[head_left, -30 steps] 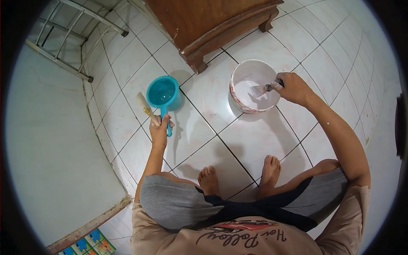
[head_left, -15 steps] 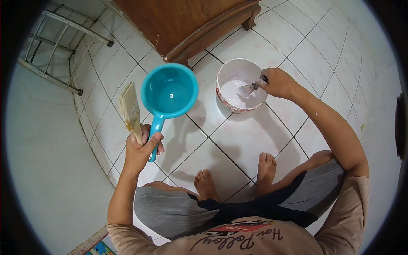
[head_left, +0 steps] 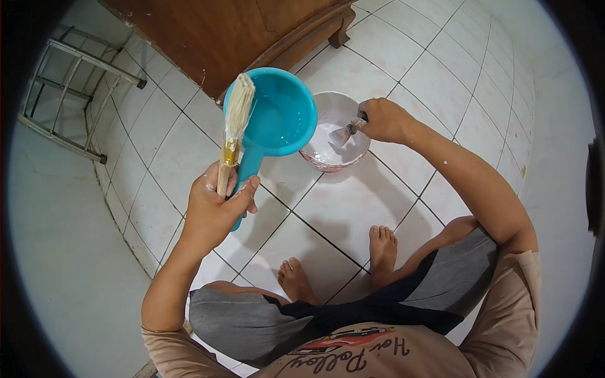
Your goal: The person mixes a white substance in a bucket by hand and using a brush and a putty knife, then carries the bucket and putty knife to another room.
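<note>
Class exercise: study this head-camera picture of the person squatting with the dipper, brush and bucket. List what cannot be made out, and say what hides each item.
- Tool in the right hand, head view: only a small metal tip shows; the fist covers its handle.
- Near rim of the white bucket: hidden behind the blue dipper.
- Handles of dipper and paintbrush: lower parts wrapped by the left hand.
- Wooden furniture: cut off by the picture's top edge.

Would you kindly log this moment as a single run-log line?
left hand: grips blue dipper and paintbrush, raised | right hand: grips scraper in white bucket | floor: tile
</note>
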A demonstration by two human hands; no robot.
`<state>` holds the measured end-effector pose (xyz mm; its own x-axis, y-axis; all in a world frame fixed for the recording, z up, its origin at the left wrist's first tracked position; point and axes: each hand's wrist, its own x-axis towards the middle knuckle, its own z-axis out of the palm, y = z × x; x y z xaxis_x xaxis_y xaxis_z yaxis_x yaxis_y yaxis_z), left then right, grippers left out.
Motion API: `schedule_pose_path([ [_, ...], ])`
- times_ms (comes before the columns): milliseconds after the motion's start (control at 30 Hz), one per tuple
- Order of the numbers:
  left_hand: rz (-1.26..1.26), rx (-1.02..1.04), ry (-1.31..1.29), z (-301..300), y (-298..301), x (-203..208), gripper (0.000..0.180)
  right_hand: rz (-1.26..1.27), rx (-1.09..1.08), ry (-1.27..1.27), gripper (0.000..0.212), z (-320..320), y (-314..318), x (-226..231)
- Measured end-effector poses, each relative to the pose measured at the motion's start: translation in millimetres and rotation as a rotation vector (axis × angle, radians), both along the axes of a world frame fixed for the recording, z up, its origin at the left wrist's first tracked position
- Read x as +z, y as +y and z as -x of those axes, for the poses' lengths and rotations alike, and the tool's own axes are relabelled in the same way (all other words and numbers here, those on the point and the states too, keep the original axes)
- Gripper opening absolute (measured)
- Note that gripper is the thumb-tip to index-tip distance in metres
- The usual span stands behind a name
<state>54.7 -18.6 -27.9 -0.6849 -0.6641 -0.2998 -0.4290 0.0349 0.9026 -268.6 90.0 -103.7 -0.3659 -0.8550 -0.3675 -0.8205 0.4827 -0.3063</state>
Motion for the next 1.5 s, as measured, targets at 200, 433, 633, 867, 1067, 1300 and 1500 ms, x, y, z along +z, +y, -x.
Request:
schedule_pose_path([
  [200, 0.074, -0.055, -0.044, 16, 9, 7, 0.023, -0.012, -0.018, 0.001, 0.036, 0, -1, 2],
  [433, 0.172, -0.079, -0.012, 23, 11, 3, 0.018, -0.021, -0.020, 0.001, 0.038, -3, -3, 6],
  [633, 0.318, -0.084, -0.023, 30, 10, -6, 0.018, -0.038, -0.020, -0.008, 0.037, 0, -3, 6],
  [867, 0.267, -0.124, -0.034, 37, 12, -4, 0.013, -0.049, -0.030, -0.016, 0.038, 3, -3, 3],
  [1067, 0.468, -0.232, -0.046, 39, 9, -11, 0.015, -0.085, -0.049, -0.029, 0.039, 3, -5, 4],
  [1300, 0.540, -0.238, -0.046, 46, 11, -9, 0.013, -0.029, -0.007, -0.025, 0.042, 11, -4, -10],
  [1500, 0.454, -0.199, -0.020, 46, 10, -11, 0.013, -0.031, -0.026, -0.028, 0.042, 12, -5, -13],
])
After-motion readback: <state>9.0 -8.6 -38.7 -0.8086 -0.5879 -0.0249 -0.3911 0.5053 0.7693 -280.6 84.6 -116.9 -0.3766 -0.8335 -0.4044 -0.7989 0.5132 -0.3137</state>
